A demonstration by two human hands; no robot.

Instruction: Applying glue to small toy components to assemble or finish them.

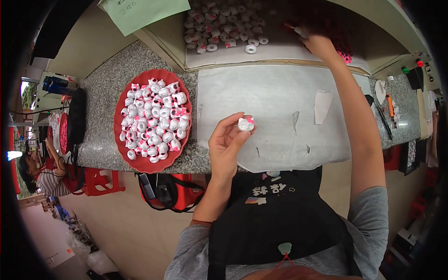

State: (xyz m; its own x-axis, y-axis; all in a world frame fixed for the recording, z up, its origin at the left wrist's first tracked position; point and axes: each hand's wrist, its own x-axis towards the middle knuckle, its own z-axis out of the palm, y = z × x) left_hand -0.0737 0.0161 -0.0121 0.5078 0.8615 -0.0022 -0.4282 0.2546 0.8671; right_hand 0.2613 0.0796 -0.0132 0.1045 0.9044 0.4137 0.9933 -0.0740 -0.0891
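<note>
Between the thumb and fingers of my left hand (227, 144) is a small white cat-head figurine (246, 123) with a pink bow, held above the paper-covered bench. My right hand (318, 43) reaches into the shaded box at the back right, its fingers closed around a slim white-and-orange tool (298, 31) whose exact kind is too dim to tell. Beside that hand lies a heap of small pink-and-dark pieces (344, 55). A red scalloped tray (120, 148) on the left is piled with similar figurines (154, 116).
White rounded pieces (224, 30) lie heaped in the box's left part. A paper scrap (322, 107) rests on the white sheet (270, 93). Tools, one an orange-handled one (390, 106), lie at far right. Another person (51, 175) sits at left, near a red stool (103, 181).
</note>
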